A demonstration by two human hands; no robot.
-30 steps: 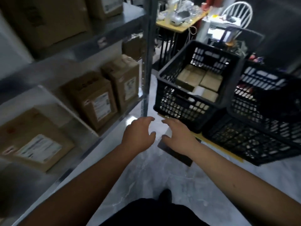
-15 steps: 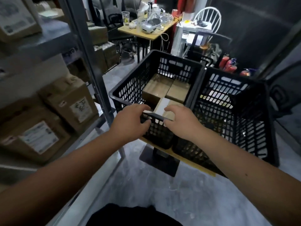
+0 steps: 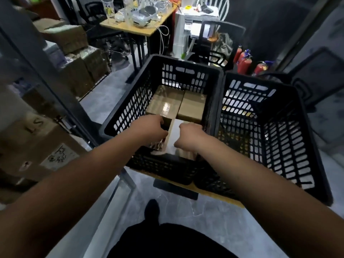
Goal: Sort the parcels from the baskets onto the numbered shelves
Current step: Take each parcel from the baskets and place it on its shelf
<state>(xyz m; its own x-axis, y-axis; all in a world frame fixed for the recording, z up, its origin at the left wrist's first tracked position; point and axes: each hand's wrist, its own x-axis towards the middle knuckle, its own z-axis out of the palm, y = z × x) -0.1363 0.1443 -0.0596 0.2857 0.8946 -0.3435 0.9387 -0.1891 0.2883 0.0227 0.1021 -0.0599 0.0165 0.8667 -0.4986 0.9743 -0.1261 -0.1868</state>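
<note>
- Head view: both hands are seen inside the left basket, at its near end.
- Left hand and right hand are curled at either side of a pale parcel; actual clasp cannot be told.
- Two brown parcels lie beyond it.
- Right basket stands touching alongside.
- Boxed shelf is seen at left.
</note>
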